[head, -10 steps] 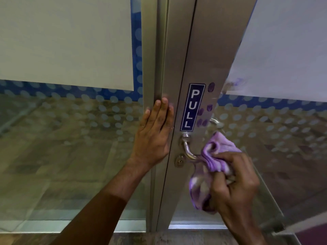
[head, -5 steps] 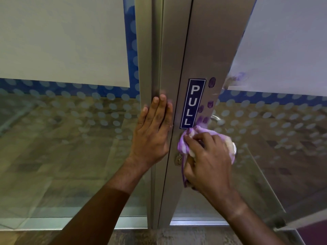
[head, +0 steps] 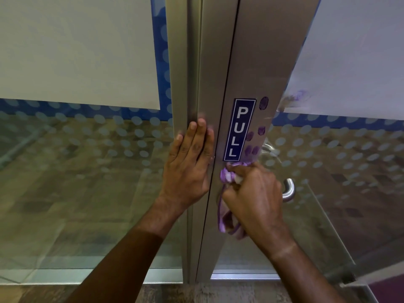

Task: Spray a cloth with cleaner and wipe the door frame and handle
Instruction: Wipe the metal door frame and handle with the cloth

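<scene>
Left hand (head: 189,165) lies flat on the metal door frame (head: 207,84), fingers straight and together — right hand (head: 256,197) grips a purple cloth (head: 227,177) bunched against the lever handle (head: 288,190).

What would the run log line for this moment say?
left hand: flat on door frame | right hand: grips purple cloth, wiping handle base

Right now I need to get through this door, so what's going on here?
A person is cleaning it. Their right hand grips a bunched purple cloth and presses it against the metal door frame just below the PULL sign, at the base of the lever handle. Their left hand lies flat on the neighbouring frame, bracing. Purple smudges beside the sign are not yet wiped.
</scene>
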The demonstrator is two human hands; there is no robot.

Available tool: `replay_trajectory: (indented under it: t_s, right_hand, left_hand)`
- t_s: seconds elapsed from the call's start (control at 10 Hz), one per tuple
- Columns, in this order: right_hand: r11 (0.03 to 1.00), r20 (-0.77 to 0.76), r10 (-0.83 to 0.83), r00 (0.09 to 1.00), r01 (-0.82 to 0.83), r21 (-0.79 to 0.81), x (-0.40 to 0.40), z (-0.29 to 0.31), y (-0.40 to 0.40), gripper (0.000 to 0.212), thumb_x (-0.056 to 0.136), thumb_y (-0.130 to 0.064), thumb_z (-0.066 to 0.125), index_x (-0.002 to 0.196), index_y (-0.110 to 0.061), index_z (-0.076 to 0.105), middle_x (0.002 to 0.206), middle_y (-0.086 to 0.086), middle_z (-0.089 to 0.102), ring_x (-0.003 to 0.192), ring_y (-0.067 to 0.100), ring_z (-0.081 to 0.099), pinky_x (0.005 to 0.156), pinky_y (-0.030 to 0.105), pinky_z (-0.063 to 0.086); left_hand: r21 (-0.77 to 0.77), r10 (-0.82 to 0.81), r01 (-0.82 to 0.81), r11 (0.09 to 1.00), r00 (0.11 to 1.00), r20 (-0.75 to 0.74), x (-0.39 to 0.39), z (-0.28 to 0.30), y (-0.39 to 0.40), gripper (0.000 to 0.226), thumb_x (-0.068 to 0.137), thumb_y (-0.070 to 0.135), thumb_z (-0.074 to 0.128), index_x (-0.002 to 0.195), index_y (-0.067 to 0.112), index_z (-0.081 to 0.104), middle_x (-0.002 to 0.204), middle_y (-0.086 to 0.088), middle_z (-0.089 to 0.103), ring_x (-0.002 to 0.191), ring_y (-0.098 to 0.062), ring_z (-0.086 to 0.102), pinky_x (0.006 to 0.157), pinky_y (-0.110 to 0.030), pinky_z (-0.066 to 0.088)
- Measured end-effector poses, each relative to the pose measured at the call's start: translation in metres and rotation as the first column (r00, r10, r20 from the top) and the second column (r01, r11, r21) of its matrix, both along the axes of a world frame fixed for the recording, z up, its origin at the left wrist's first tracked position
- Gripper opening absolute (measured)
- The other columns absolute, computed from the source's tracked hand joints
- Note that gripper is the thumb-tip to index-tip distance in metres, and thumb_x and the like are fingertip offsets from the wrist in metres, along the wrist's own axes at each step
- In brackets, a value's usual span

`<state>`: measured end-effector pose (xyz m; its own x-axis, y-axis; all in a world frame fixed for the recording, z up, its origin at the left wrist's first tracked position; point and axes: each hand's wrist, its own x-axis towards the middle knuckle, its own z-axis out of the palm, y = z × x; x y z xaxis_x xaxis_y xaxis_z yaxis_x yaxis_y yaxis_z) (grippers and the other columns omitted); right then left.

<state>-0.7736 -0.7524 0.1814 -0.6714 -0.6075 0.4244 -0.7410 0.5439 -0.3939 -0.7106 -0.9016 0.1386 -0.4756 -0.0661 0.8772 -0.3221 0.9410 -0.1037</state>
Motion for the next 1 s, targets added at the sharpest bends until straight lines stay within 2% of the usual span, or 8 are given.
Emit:
replay_trajectory:
  t_s: [0.1,0.3,0.4,0.5,0.6,0.7,0.9,1.0]
  right_hand:
    - [0.994,0.018,0.007,1.000,-0.005,-0.113,-0.009,-0.001,0.011,0.015,0.076,-0.011,0.067,0.086,-0.019,0.075,0.076,-0.002,0.067,0.064,0.016,0.057,0.058,0.024,0.043]
    - [0.770,-0.112,0.031,0.993,-0.095,-0.631,0.017,-0.048,0.047,0.051,0.067,0.003,0.061,0.114,-0.014,0.070,0.103,-0.004,0.065,0.092,0.020,0.058,0.082,0.028,0.047]
    - [0.722,-0.071,0.083,0.994,-0.110,-0.684,0.058,-0.102,0.045,0.054,0.067,0.004,0.059,0.114,-0.020,0.071,0.101,0.002,0.064,0.084,0.022,0.065,0.069,0.027,0.052]
    - [0.708,0.115,0.100,0.988,0.010,-0.706,0.072,-0.138,0.027,0.059,0.071,0.002,0.060,0.119,-0.031,0.068,0.100,-0.002,0.063,0.064,0.021,0.063,0.055,0.011,0.043]
    - [0.678,0.130,0.112,0.985,0.020,-0.735,0.064,-0.147,0.007,0.061,0.071,0.006,0.061,0.124,-0.025,0.065,0.105,0.003,0.064,0.079,0.026,0.067,0.058,0.013,0.047]
    - [0.640,0.108,0.137,0.985,-0.005,-0.769,0.054,-0.139,-0.014,0.051,0.075,0.001,0.058,0.124,-0.013,0.066,0.118,0.000,0.063,0.100,0.024,0.065,0.070,0.032,0.057]
    - [0.748,-0.155,0.123,0.980,-0.194,-0.635,0.037,-0.130,-0.043,0.042,0.082,0.007,0.058,0.123,0.006,0.061,0.135,0.014,0.055,0.132,0.016,0.050,0.103,0.038,0.044]
    - [0.847,-0.244,0.085,0.966,-0.199,-0.493,0.032,-0.136,-0.046,0.047,0.076,0.009,0.060,0.123,0.005,0.063,0.139,0.012,0.051,0.132,0.020,0.048,0.100,0.039,0.043]
  left_hand:
    - [0.007,0.029,-0.029,1.000,1.000,0.008,0.000,0.001,0.001,0.102,0.084,0.007,0.061,0.154,0.011,-0.013,0.162,-0.003,-0.026,0.151,-0.017,-0.017,0.124,-0.036,-0.009]
    - [0.009,0.025,-0.025,1.000,1.000,0.014,-0.001,0.000,0.001,0.103,0.083,0.005,0.062,0.154,0.011,-0.012,0.162,-0.002,-0.025,0.151,-0.017,-0.016,0.124,-0.037,-0.008]
    - [-0.007,0.008,-0.008,1.000,1.000,0.003,0.000,-0.001,-0.001,0.092,0.088,0.006,0.055,0.155,0.011,-0.009,0.162,-0.001,-0.024,0.152,-0.018,-0.015,0.124,-0.037,-0.006]
    - [-0.011,-0.004,0.004,1.000,1.000,-0.004,0.000,-0.001,-0.001,0.072,0.100,0.015,0.040,0.155,0.011,-0.007,0.162,0.000,-0.024,0.152,-0.017,-0.014,0.124,-0.037,-0.005]
    - [-0.012,-0.008,0.008,1.000,1.000,-0.004,0.000,-0.003,-0.001,0.071,0.101,0.016,0.037,0.155,0.012,-0.009,0.162,-0.001,-0.024,0.152,-0.018,-0.013,0.124,-0.038,-0.004]
    - [0.003,-0.006,0.006,1.000,1.000,-0.004,0.000,-0.003,-0.001,0.070,0.100,0.015,0.038,0.155,0.011,-0.007,0.162,-0.001,-0.023,0.152,-0.019,-0.013,0.124,-0.038,-0.004]
    - [-0.014,-0.029,0.028,0.999,0.999,-0.039,-0.003,-0.003,0.000,0.057,0.109,0.039,0.015,0.155,0.014,-0.007,0.162,0.001,-0.022,0.152,-0.017,-0.012,0.124,-0.037,-0.005]
    - [-0.014,-0.017,0.017,1.000,0.999,-0.037,-0.003,-0.002,0.000,0.059,0.108,0.044,0.013,0.154,0.010,-0.002,0.162,0.002,-0.023,0.151,-0.016,-0.013,0.124,-0.036,-0.005]
